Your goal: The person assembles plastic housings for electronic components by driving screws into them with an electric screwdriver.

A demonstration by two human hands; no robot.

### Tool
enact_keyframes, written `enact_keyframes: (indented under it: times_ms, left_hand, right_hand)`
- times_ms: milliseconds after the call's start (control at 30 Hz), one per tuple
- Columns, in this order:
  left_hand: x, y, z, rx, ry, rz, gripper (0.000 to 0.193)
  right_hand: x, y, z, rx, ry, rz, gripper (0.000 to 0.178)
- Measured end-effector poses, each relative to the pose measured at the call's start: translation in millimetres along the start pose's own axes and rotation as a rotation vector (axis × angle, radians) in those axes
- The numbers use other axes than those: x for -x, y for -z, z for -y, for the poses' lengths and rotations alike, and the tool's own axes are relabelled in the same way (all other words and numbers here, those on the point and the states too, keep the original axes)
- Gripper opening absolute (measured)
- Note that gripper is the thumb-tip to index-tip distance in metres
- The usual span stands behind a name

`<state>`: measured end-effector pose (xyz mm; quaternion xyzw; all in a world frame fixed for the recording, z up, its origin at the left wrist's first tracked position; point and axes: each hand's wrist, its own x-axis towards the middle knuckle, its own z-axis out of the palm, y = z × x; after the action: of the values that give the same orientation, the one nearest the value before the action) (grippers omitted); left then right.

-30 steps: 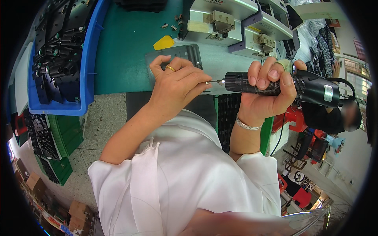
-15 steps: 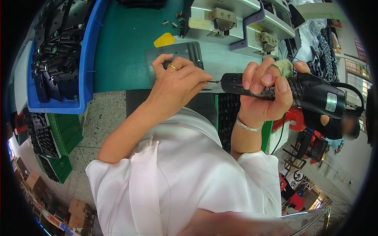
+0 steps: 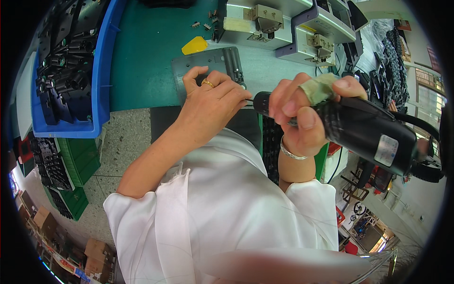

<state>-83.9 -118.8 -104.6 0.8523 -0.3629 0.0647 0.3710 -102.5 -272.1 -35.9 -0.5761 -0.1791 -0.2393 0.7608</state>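
My right hand (image 3: 302,111) is wrapped round a black electric screwdriver (image 3: 366,130), with a pale green wrap around one finger. The tool's thin bit points left and meets the fingertips of my left hand (image 3: 210,99). That hand has thumb and fingers drawn together at the bit's tip; whatever they pinch is hidden. Just beyond it, on the bench, lies a flat dark plastic part (image 3: 203,60) with a tube-like ridge along its right side. My left hand covers its near portion. A yellow tag-shaped piece (image 3: 194,45) sits behind the part.
A blue bin (image 3: 101,102) full of black plastic parts stands at the left of the green bench top (image 3: 142,71). Metal boxes with small fixtures (image 3: 257,28) line the back right. Several small pieces (image 3: 208,26) lie beside them. Green crates (image 3: 78,161) stand below left.
The screwdriver's rear end has swung downward and toward me, and its front has shifted slightly left. My right hand has moved left with it, while my left hand has barely moved.
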Motion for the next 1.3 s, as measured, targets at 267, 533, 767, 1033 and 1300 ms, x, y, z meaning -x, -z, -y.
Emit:
enact_keyframes:
  times_ms: [267, 533, 767, 1033, 1300]
  left_hand:
    - [4, 3, 1, -0.009, 0.08, 0.029, 0.027]
    - [16, -12, 11, -0.223, -0.037, -0.162, 0.029]
    - [18, -24, 13, -0.308, -0.053, -0.202, 0.029]
    - [15, -26, 11, -0.268, -0.061, -0.208, 0.022]
    - [16, -28, 11, -0.254, -0.051, -0.229, 0.021]
  right_hand:
    - [-2, 12, -7, -0.132, -0.048, -0.144, 0.045]
    - [-7, 15, -17, -0.03, -0.052, -0.259, 0.042]
    - [-9, 14, -33, -0.04, -0.047, -0.246, 0.042]
    - [-8, 13, -38, 0.04, -0.076, -0.225, 0.041]
    - [-4, 8, -41, 0.088, -0.091, -0.184, 0.04]
